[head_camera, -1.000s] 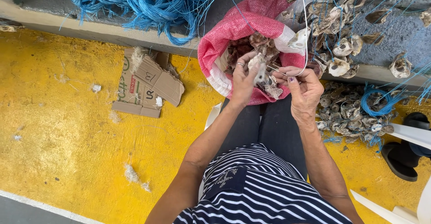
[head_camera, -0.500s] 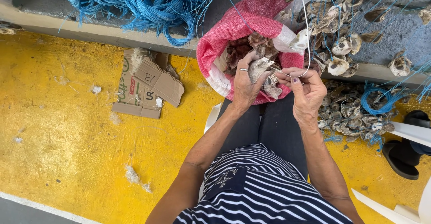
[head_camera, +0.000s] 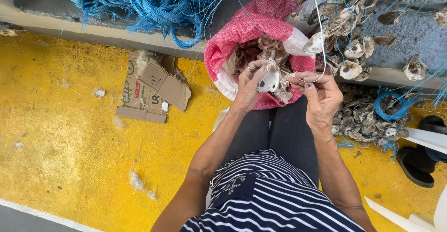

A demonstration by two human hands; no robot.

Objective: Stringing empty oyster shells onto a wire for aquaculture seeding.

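Pinched in my left hand [head_camera: 249, 84] is a pale oyster shell [head_camera: 270, 80], fingers closed around its edge, while my right hand [head_camera: 321, 97] nips a thin white line [head_camera: 320, 32] that runs up toward twelve o'clock. I see the shell sitting just over the open mouth of the pink mesh sack [head_camera: 253, 32], at its lower rim. At two o'clock strung shells [head_camera: 354, 50] hang close, crowding that side. At four o'clock a shell heap [head_camera: 368, 120] lies just beside my right wrist. At nine o'clock torn cardboard [head_camera: 153, 87] rests on the yellow floor [head_camera: 60, 139], with open room around it. Blue rope [head_camera: 139, 4] piles at eleven o'clock.
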